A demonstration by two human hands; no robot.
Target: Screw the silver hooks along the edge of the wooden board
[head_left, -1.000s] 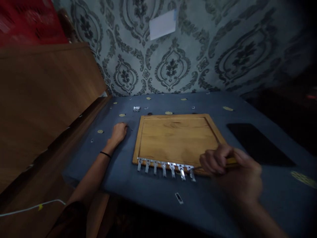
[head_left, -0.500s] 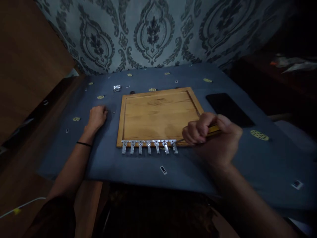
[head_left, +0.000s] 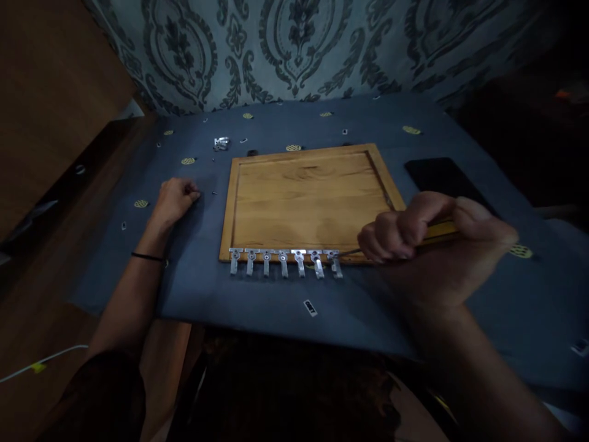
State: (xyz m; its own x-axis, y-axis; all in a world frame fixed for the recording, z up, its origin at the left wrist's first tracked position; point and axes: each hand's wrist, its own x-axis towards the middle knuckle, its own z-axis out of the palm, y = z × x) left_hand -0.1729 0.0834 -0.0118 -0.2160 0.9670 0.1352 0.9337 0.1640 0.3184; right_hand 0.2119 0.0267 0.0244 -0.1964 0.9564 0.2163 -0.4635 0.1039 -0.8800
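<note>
A wooden board [head_left: 308, 199] with a raised rim lies on the blue cloth [head_left: 207, 288]. Along its near edge sits a row of several small metal brackets [head_left: 285, 261]. My right hand [head_left: 427, 236] is closed round a yellow-handled tool [head_left: 439, 230] whose thin tip reaches toward the rightmost bracket. My left hand [head_left: 173, 197] rests on the cloth left of the board, fingers curled in a pinch; what it holds, if anything, is too small to see. A black band circles that wrist.
A black phone [head_left: 442, 178] lies right of the board. A small metal part [head_left: 221, 143] and tiny bits sit near the patterned wall. A little dark tag [head_left: 310, 307] lies near the cloth's front edge. Wooden furniture [head_left: 50, 110] stands at the left.
The view has tilted down and shifted. My right hand with the tool has stayed at the board's near right corner; my left hand remains left of the board.
</note>
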